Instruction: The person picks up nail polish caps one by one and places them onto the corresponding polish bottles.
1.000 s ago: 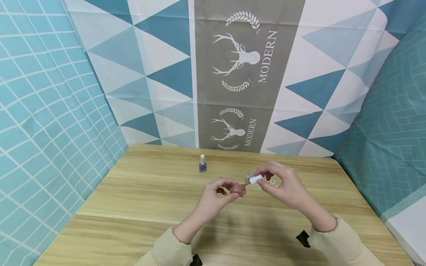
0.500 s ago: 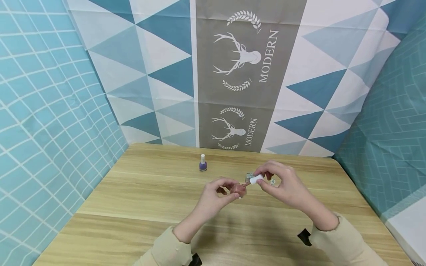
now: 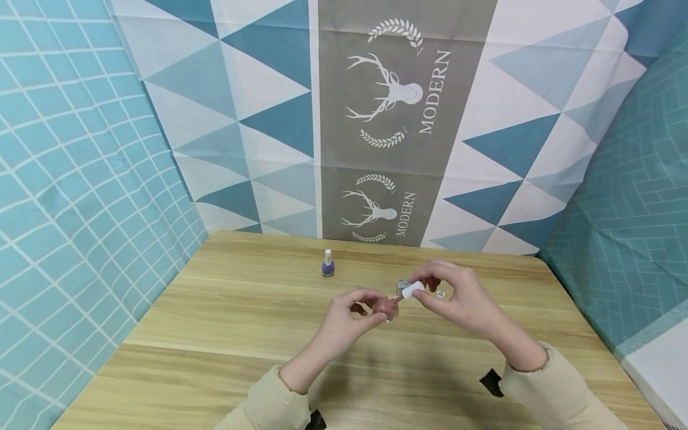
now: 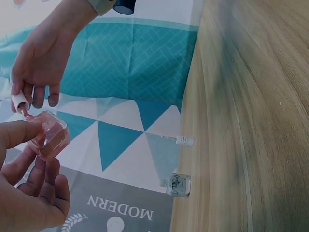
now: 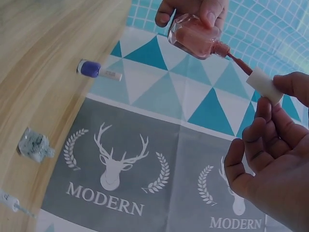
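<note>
Almost nothing moved since the last frame: white cylindrical plastic cap [image 3: 412, 290] looks tipped slightly steeper, both hands about the same place. Left hand [image 3: 349, 315] pinches the squarish clear-glass bottle of pink polish [image 3: 385, 309] between thumb and fingers, held up off the pale wood-grain table [image 3: 242, 322], neck tilted toward the other side. Right hand [image 3: 450, 294] pinches the cap thumb-to-fingertip, spare fingers loosely curled. Pink-coated brush [image 5: 240, 64] spans cap to neck, tip at or in the mouth; depth hard to tell. On the table: uncapped clear bottle with dark flecks [image 5: 35, 145], second white cap with brush [image 4: 185, 140], purple polish bottle with white cap [image 3: 328, 267].

To do it well, I'd keep the bottle still, mouth uppermost, line brush up with the neck, move straight along that axis. Going crooked would likely smear the rim or bend bristles; excess tilt risks a spill.
</note>
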Available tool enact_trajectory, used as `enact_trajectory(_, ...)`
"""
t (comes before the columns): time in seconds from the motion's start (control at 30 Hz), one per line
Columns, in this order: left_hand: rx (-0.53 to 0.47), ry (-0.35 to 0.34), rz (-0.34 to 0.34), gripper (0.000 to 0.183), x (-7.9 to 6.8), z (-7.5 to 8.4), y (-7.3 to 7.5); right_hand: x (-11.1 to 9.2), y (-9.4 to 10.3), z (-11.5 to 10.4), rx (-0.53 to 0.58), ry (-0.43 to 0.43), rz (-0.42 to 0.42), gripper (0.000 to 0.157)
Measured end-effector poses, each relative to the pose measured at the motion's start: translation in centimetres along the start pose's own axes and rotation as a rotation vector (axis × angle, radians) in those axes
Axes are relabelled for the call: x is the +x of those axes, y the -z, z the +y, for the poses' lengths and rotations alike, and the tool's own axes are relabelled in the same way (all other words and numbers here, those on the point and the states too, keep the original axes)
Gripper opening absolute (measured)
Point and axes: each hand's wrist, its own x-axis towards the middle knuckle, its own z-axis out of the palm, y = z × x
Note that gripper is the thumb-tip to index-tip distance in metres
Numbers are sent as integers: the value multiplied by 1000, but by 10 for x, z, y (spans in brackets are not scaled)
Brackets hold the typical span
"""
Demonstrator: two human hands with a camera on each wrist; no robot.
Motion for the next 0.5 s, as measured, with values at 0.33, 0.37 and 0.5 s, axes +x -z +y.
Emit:
enact_trajectory(0.33,-12,-16,-7,25,7,-34,-8,2,-3,2,117,-109,-40,18)
enact_trajectory(0.37,-11,-20,-9,25,7,-34,-8,3,-4,2,116,-104,-37,18)
enact_trajectory(0.5,-19,-10,-17,25,7,-32,-9,3,-7,3,108,-76,-25,17)
